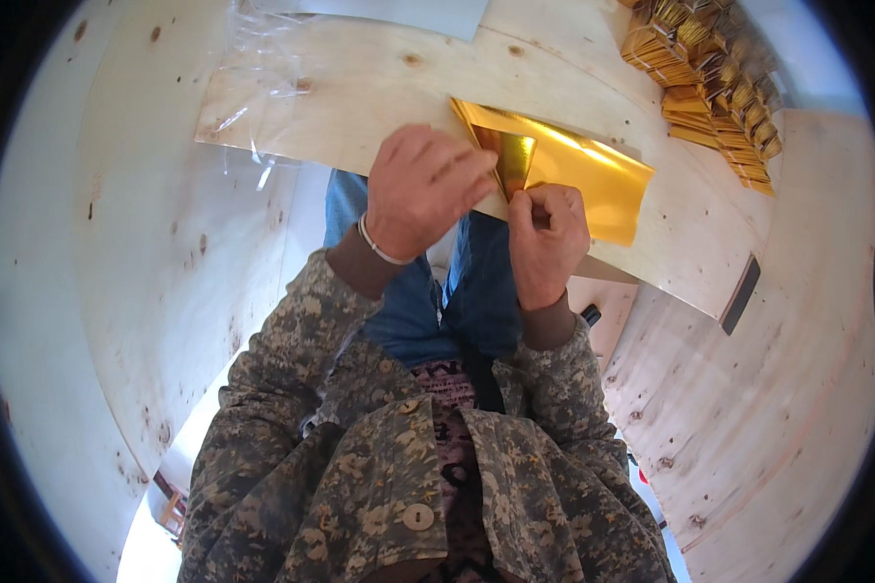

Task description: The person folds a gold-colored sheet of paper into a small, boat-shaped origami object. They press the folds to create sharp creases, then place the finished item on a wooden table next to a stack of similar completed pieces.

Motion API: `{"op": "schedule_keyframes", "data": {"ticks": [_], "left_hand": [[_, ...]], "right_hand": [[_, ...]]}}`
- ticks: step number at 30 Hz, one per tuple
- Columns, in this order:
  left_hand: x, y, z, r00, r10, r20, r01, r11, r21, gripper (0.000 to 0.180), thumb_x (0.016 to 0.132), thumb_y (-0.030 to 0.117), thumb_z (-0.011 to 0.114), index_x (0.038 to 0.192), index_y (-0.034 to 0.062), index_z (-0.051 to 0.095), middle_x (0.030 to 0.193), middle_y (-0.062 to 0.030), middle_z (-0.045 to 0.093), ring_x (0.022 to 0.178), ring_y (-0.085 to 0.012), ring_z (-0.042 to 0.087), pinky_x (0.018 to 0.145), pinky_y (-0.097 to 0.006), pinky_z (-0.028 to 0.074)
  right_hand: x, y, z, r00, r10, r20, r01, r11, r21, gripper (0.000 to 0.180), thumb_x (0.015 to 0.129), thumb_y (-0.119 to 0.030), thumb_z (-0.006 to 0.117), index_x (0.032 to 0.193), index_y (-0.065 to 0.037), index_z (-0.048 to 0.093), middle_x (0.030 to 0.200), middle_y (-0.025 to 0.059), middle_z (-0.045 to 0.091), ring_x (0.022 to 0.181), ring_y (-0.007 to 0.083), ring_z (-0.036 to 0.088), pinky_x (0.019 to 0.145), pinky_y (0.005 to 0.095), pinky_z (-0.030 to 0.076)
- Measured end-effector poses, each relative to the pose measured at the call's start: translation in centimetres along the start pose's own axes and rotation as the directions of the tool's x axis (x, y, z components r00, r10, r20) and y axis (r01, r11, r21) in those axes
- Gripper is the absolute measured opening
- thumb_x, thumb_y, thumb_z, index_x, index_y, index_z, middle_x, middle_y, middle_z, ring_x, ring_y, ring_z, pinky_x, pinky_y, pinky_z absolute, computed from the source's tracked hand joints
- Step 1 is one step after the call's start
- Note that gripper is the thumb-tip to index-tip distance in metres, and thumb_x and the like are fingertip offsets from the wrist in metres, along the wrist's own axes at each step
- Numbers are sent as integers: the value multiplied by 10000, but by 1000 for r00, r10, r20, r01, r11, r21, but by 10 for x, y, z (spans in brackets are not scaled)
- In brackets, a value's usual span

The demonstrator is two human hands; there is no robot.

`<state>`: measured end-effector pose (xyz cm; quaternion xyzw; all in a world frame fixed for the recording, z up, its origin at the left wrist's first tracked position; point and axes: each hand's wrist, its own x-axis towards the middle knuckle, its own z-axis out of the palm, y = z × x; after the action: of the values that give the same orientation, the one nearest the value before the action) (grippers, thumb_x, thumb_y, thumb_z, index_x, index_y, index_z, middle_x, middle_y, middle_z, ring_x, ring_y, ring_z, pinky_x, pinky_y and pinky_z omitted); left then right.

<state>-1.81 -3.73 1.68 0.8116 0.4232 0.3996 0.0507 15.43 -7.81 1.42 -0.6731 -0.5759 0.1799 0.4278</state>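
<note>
A shiny gold foil sheet [588, 185] lies near the front edge of the wooden table, its left end curled up and folded over. My right hand [549, 238] pinches the lower tip of the folded part between thumb and fingers. On the other side of the fold is my left hand [423, 185], its fingers bent and closed around the raised left edge of the foil. The thumb of that hand is hidden behind the fingers.
Stacks of folded gold pieces [700, 73] are heaped at the back right. Clear plastic film [262, 92] hangs over the table's left end, and a pale sheet [418, 12] lies at the back. A dark strip [740, 295] marks the table's right front corner. Plywood panels [156, 243] stand on both sides.
</note>
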Motion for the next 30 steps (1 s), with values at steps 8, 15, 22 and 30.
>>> {"op": "schedule_keyframes", "data": {"ticks": [8,15,22,30], "left_hand": [[-19,8,12,924,-140,357,74,979,192,723,946,673,441,1438,152,540,1528,-101,463,1436,-282,392,1177,-519,230],[-11,6,12,880,-166,446,111,983,148,769,960,709,372,1474,152,503,1551,-117,436,1453,-302,373,1188,-546,186],[-1,2,14,869,-152,472,51,974,220,761,966,712,340,1458,159,519,1549,-50,452,1448,-288,377,1171,-592,164],[0,0,18,865,-143,482,34,973,229,743,986,697,294,1440,162,539,1535,-20,478,1420,-292,401,1145,-628,157]], "right_hand": [[9,-5,-5,998,45,32,-46,999,22,79,811,15,743,811,6,664,825,115,620,665,200,645,585,295,518],[17,-5,-7,994,93,56,-93,996,-9,85,811,37,735,809,12,654,856,90,621,654,148,603,588,250,493],[25,1,-10,996,70,52,-66,996,-63,89,800,54,729,801,14,649,842,80,621,652,137,591,580,242,480],[26,-1,-9,994,87,62,-83,994,-70,95,798,68,719,804,6,648,849,85,618,645,132,588,574,245,486]]}}
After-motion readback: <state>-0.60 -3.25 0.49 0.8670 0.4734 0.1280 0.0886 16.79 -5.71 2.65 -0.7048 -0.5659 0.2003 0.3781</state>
